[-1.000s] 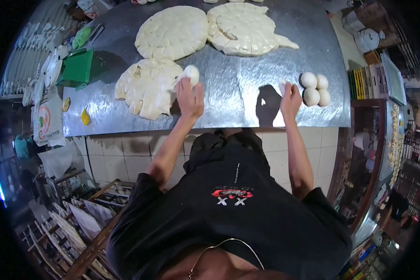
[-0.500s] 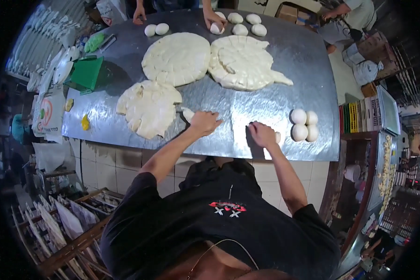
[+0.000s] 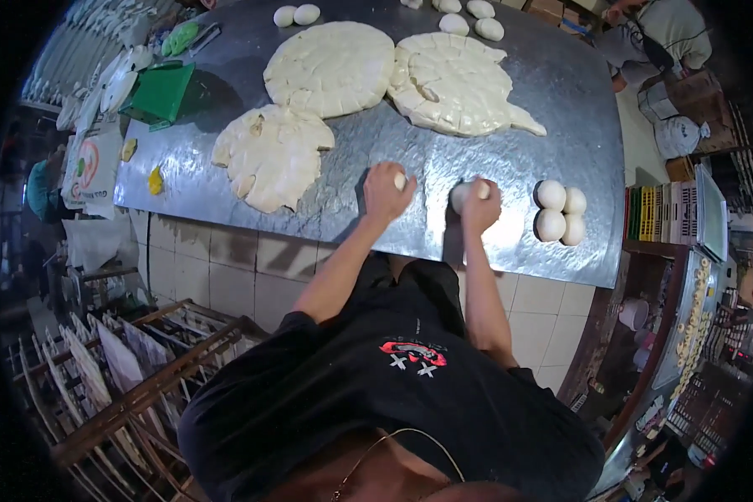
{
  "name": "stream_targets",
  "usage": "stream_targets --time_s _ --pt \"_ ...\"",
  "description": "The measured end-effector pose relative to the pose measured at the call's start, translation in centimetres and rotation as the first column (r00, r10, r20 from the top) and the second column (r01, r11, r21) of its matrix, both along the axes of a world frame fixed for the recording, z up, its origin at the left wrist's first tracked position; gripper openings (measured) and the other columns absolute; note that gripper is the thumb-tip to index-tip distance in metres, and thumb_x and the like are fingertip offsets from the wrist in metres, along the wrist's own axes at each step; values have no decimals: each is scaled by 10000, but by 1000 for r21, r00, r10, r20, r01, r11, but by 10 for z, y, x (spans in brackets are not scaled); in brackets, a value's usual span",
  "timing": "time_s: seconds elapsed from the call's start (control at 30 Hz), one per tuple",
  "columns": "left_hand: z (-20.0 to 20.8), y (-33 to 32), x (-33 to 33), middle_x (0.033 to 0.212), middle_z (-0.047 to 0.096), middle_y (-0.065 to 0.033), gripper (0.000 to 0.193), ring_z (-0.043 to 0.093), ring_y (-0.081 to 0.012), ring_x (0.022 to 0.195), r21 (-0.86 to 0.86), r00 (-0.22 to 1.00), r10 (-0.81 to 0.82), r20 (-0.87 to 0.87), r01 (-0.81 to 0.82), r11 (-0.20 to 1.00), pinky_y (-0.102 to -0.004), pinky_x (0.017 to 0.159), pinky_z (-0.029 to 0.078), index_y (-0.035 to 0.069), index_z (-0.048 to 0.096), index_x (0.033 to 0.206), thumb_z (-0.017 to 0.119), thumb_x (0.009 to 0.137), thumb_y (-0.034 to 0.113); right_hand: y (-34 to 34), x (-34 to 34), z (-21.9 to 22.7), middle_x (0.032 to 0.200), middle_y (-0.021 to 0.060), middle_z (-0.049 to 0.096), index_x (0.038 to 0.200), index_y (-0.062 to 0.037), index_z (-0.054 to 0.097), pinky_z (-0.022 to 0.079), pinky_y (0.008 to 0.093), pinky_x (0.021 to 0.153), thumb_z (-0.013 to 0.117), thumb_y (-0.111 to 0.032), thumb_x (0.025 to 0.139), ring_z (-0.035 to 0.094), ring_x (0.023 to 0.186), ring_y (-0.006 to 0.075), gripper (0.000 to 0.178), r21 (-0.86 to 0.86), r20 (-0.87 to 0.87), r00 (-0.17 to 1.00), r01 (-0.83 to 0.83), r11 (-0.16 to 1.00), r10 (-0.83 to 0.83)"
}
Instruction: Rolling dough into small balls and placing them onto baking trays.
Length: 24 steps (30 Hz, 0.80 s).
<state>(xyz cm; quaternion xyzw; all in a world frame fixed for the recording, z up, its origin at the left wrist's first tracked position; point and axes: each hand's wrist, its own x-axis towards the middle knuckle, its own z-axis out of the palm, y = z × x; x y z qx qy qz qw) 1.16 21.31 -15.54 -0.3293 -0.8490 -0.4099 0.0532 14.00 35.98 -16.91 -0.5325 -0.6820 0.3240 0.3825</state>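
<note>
Near the front of the metal table, my left hand is curled around a dough piece, which shows between thumb and fingers. My right hand closes over a white dough ball on the tabletop, most of it covered by the fingers. A cluster of round dough balls sits to the right of that hand. To the left of my left hand lies a torn, scored dough slab. Beyond are a wide round slab and another slab with a tail.
More dough balls lie along the far edge, with a pair at the far left. A green scale-like box and a yellow lump are at the left. A wooden rack stands behind on the left.
My left hand has moved right, away from the torn slab, with a dough piece in it. My right hand is now curled over dough. The other person's hands at the far edge have left view.
</note>
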Motion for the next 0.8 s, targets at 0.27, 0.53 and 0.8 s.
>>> stream_targets --time_s 0.27,0.53,0.8 --pt "22 -57 37 749 615 -112 206 595 -355 727 -355 871 -376 315 476 805 -447 694 501 83 662 725 695 746 285 -14 15 33 852 180 720 933 -74 757 552 408 746 776 -459 725 708 797 331 439 -442 234 696 -546 712 679" --pt "22 -80 -26 984 598 -161 316 570 -358 942 -604 962 -266 -63 176 778 -502 750 435 85 665 928 602 868 389 -7 54 34 859 232 655 915 -25 669 515 540 757 489 -354 956 638 779 474 377 -136 535 678 -520 843 504" --pt "17 -71 -19 1014 552 -152 288 530 -347 980 -544 927 -248 -281 59 837 -472 799 424 86 618 1026 521 949 346 23 44 39 925 144 652 995 -135 662 508 570 739 465 -357 968 642 898 412 298 21 650 692 -431 902 315"
